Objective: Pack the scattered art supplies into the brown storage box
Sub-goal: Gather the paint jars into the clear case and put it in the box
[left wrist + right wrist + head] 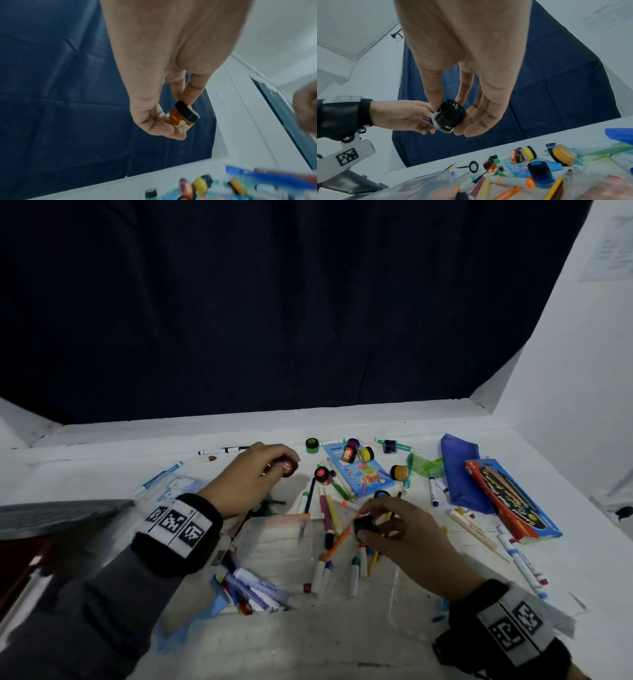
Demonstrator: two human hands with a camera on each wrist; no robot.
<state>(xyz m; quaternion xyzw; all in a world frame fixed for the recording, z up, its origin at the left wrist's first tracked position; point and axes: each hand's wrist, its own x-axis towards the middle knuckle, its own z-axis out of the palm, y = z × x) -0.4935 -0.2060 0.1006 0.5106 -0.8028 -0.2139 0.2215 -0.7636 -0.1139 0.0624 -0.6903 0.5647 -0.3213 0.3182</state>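
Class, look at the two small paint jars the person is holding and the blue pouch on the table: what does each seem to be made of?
Orange paint jar: likely clear glossy plastic or glass, paint showing through; ribbed black plastic cap. Black jar: glossy, dark, ridged lid, probably plastic. Blue pouch: soft matte fabric, sagging and creased.

Paint jars (358,451) are sitting far on the table (342,642), markers (329,542) lying nearer, a pouch (457,470) lying right.

Dim, bluish pictures with soft edges

We see the white table (342,638) lit best, while the dark curtain (274,302) at 12 o'clock swallows light. Our left wrist view smears the paint pots (200,184) at 5 o'clock. Straight lines bend near the edges.
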